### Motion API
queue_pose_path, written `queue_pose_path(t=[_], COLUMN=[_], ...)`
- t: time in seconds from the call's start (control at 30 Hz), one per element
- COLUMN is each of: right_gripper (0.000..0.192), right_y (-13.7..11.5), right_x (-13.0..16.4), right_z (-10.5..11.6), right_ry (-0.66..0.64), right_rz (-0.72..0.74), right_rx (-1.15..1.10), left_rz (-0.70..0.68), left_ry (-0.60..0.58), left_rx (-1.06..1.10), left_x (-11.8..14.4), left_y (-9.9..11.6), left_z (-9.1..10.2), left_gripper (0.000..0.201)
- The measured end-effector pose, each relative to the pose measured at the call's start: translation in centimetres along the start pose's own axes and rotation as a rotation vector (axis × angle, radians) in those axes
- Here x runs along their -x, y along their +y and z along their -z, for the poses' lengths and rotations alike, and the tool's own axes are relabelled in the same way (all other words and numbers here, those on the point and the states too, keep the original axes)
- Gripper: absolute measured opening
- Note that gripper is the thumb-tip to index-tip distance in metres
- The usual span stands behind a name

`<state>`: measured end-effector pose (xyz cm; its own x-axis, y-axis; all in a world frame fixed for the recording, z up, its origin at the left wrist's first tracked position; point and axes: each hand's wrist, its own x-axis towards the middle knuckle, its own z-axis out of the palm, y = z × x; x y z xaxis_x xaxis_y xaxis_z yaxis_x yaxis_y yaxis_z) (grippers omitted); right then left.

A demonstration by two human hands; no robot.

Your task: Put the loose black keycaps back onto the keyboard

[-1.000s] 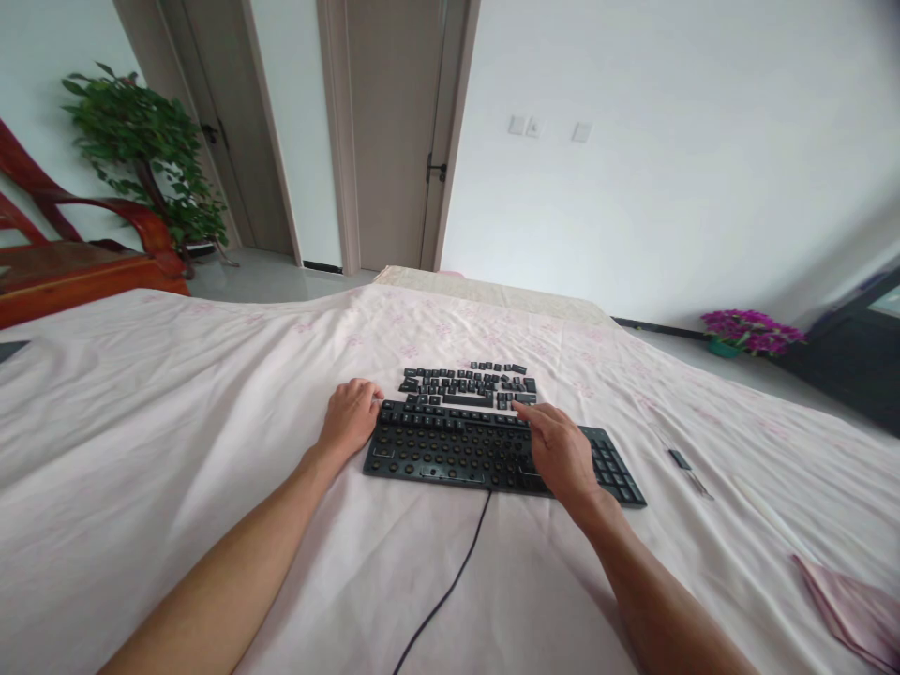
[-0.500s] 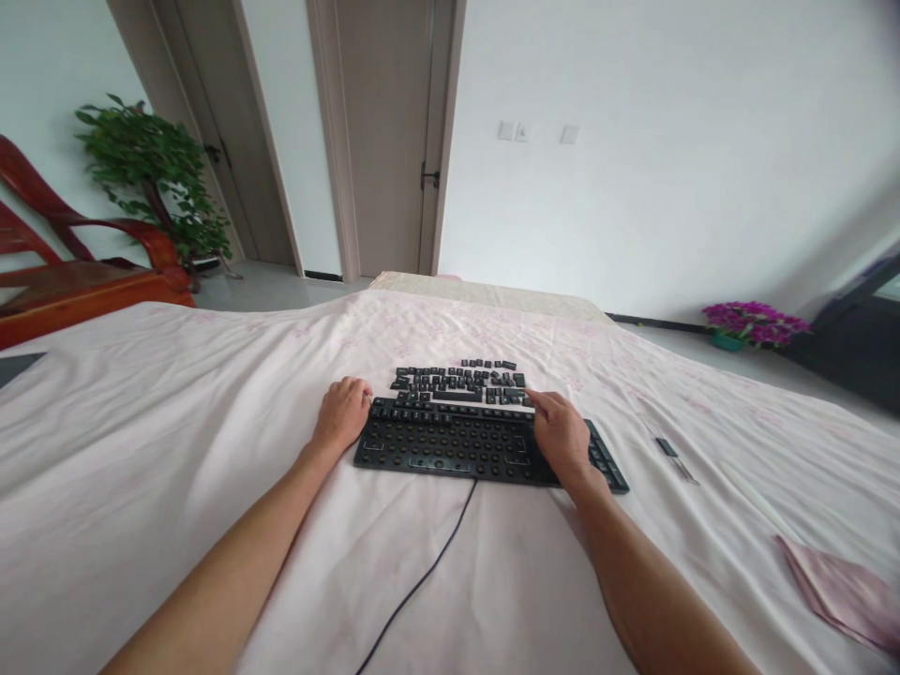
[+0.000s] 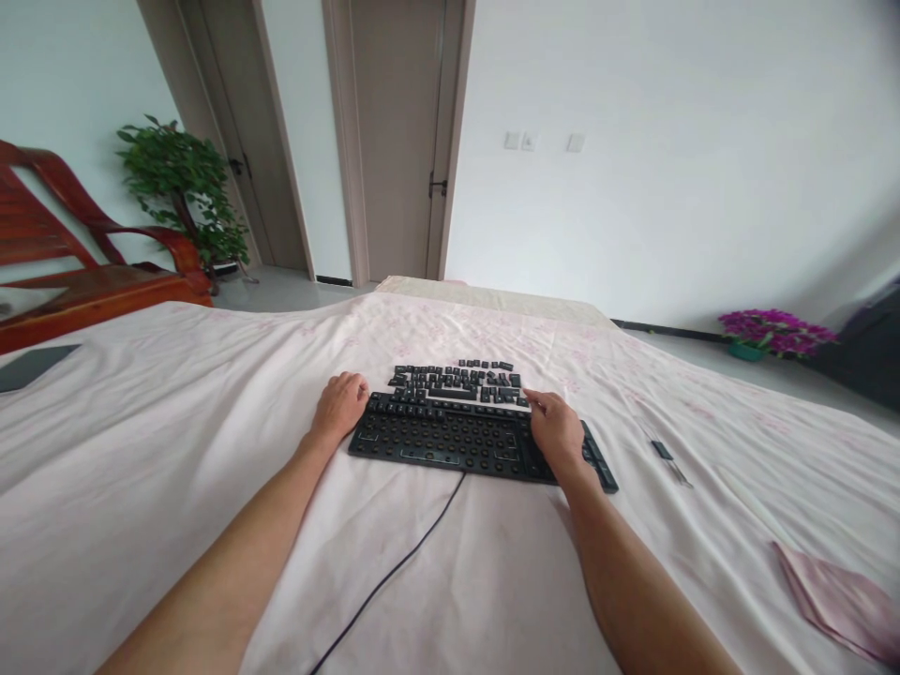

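A black keyboard point(image 3: 436, 441), partly stripped of its keys, is seen lying on a pale floral cloth point(image 3: 175, 487). Loose keycaps point(image 3: 454, 394) are laid out in rows just beyond its far edge. The left hand point(image 3: 341, 403) is placed at the keyboard's far left corner, its fingers point(image 3: 360, 384) curled. The right hand point(image 3: 558, 429) is held over the right-hand section, index finger extended toward the keycaps. Whether anything is gripped by either hand cannot be determined.

I see one head-worn camera, facing forward and down over the wearer's forearms point(image 3: 246, 548); keyboard point(image 3: 436, 443) mid-distance, white wall point(image 3: 633, 206) beyond.
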<state>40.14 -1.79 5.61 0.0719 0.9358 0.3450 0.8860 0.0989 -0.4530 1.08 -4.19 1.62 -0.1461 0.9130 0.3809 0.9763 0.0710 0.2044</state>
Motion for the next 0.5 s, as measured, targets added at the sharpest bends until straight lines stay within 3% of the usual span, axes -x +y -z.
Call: queue_pose_path(t=[0.5], right_gripper=[0.039], right_y=[0.22], right_x=[-0.36], right_z=[-0.43], right_ry=[-0.030], right_rz=[-0.017], right_rx=[0.015], left_rz=[-0.007], left_ry=[0.030], left_rx=[0.027], left_x=[0.19], left_y=[0.24], left_z=[0.13], left_gripper=[0.014])
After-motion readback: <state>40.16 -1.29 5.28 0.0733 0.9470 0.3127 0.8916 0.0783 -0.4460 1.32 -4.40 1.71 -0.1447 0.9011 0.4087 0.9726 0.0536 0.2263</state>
